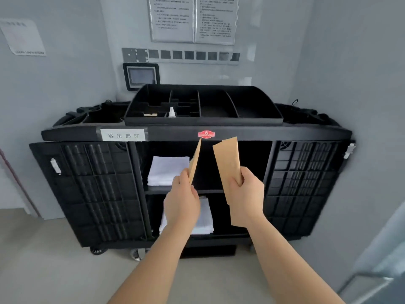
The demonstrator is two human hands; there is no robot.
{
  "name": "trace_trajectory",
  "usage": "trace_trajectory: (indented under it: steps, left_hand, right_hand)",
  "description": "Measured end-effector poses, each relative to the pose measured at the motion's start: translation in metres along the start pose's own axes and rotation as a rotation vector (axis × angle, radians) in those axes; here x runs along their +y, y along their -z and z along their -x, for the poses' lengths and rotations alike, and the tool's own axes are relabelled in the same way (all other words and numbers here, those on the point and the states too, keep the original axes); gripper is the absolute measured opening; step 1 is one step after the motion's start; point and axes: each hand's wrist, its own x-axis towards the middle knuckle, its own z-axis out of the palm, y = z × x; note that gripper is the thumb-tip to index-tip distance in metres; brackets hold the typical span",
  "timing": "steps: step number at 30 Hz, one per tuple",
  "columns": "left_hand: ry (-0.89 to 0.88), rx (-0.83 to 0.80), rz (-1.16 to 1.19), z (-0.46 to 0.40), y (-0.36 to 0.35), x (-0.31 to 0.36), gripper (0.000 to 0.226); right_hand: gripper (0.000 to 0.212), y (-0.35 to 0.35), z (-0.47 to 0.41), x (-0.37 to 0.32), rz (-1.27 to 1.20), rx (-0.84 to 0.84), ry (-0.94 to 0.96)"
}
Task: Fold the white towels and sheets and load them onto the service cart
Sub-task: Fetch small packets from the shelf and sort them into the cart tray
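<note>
Head view: the cart (197,133) stands against the wall, doors swung wide, with folded towels (167,170) on its upper shelf and more towels (206,218) on the lower one, both at the left, lying flat and running back into the cart. The left hand (182,205), nearer them, pinches a brown envelope (195,163) edge-on; the right hand (247,194) grips another envelope (228,165). Both envelopes stand upright, tilted, just before the shelves.

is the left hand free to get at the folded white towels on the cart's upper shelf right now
Probably not yet. The doors stand open, so the way to the towel stack on the upper shelf is clear, and the left hand is just in front of it, but it grips a brown paper envelope.
</note>
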Motion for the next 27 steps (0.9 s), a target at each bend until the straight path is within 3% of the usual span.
trace_trajectory:
  steps: [4,8,16,27]
  left_hand:
    - [-0.005,0.054,-0.001,-0.072,-0.022,0.007,0.042]
    - [-0.017,0.112,0.014,-0.146,-0.049,0.010,0.043]
    - [-0.125,0.237,0.041,-0.325,-0.103,0.002,0.046]
    - [-0.203,0.245,0.040,-0.518,-0.166,0.017,0.048]
  right_hand:
    - [0.034,-0.023,-0.077,0.000,-0.007,-0.001,0.016]
    - [0.023,-0.056,-0.152,0.006,-0.039,-0.003,-0.006]
    - [0.031,-0.138,-0.318,0.000,-0.034,0.060,0.071]
    - [0.007,-0.215,-0.520,0.002,-0.093,0.004,0.013]
